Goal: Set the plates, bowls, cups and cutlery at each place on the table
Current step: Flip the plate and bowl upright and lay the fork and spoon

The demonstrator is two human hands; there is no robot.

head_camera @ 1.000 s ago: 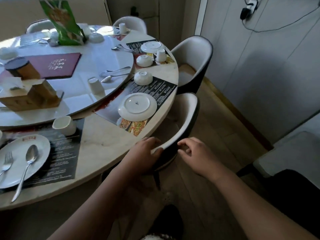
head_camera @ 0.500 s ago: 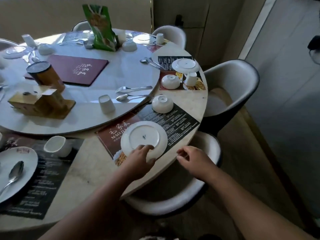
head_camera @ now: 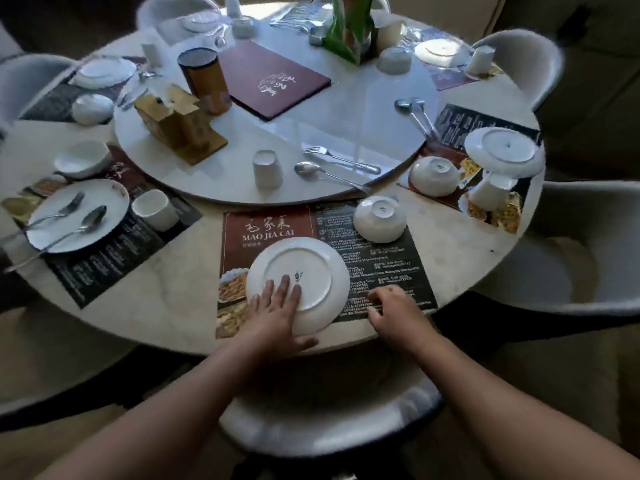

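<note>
Where upturned plate (head_camera: 304, 265) is lying lower centre, pressing it with straight-fingered left hand (head_camera: 277, 317); resting right hand (head_camera: 394, 310) beside, fingers loosely curled, empty

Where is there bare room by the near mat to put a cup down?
Bare tabletop lies between the near mat and the left mat. The near mat's right end, between bowl and right hand, is free too. Crowded: the far-right mat, stacked with dishes.
</note>
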